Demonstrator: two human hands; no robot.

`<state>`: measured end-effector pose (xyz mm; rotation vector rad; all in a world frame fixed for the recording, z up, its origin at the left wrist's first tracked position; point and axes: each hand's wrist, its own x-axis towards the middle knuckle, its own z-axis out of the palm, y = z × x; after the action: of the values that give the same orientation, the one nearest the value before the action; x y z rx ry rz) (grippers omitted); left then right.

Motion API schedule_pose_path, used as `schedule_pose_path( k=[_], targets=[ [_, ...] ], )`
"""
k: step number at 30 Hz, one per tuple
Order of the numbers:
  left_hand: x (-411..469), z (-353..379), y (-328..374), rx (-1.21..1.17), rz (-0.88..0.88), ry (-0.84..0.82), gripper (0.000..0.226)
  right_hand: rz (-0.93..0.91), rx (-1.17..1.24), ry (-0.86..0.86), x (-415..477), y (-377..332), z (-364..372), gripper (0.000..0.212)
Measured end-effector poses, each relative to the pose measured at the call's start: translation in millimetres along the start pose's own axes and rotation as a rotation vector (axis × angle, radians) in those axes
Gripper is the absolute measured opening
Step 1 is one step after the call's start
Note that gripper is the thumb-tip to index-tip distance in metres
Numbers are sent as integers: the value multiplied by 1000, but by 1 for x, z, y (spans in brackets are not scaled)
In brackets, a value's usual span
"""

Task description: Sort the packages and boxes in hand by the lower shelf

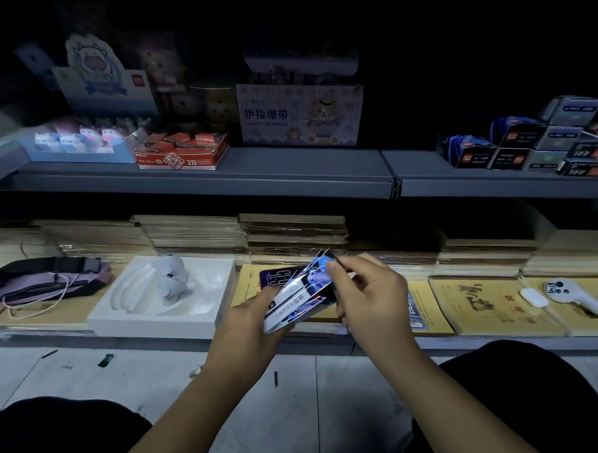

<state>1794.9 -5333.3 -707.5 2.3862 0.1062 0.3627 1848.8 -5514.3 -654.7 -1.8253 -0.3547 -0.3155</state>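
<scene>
Cards (296, 294), a glossy fanned stack, sit at the middle of the view, held above the lower shelf's (491, 346) front edge; the left hand (249, 315) grips the stack from below at 7 o'clock, fingers curled round its near end; the right hand (370, 294) pinches the top card's far corner between thumb and forefinger at 1 o'clock of the stack. Judging by the spread, the step in hand looks like leafing through or peeling off one card; the next move would call for a light, steady pull so that only one card slides free while the left hand keeps the rest squared. A phone (278, 276) lies just behind the cards at 11 o'clock; a white tray (216, 291) rests at 9 o'clock; a pouch (48, 278) lies further left.
</scene>
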Motion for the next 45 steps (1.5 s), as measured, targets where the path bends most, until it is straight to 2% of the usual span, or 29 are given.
schedule_pose_path(
  k=[5, 11, 14, 16, 20, 24, 28, 31, 35, 37, 39, 45],
  targets=[
    [0, 0, 2, -7, -9, 6, 46, 153, 154, -45, -5, -13, 2, 3],
    [-2, 0, 5, 55, 16, -1, 49, 201, 145, -95, -5, -15, 1, 10],
    [-3, -1, 5, 99, -5, -10, 48, 189, -19, -189, -6, -15, 1, 39],
    [-2, -1, 5, 129, -16, -19, 45, 162, -122, -241, -8, -18, 3, 50],
    [-1, 0, 6, 116, -27, -22, 45, 82, -242, -197, -7, -12, 6, 32],
    [-1, 1, 6, 62, -45, -27, 47, 190, -15, -189, -5, -12, 5, 16],
    [1, -1, 5, 26, -68, -24, 50, 159, 72, -115, -6, -14, -2, 14],
    [2, -3, 6, -31, -95, -35, 50, 91, 146, 4, -5, -21, -5, 11],
    [1, -6, 3, -202, -154, 1, 41, 148, 376, 209, 6, -28, -18, 12],
    [2, -8, 0, -304, -204, 16, 35, 152, 390, 277, 12, -30, -26, 10],
    [4, -8, -3, -387, -236, 24, 34, 152, 413, 319, 16, -28, -32, 5],
    [5, -9, 0, -492, -252, 13, 39, 114, 375, 346, 17, -27, -36, 11]
  ],
)
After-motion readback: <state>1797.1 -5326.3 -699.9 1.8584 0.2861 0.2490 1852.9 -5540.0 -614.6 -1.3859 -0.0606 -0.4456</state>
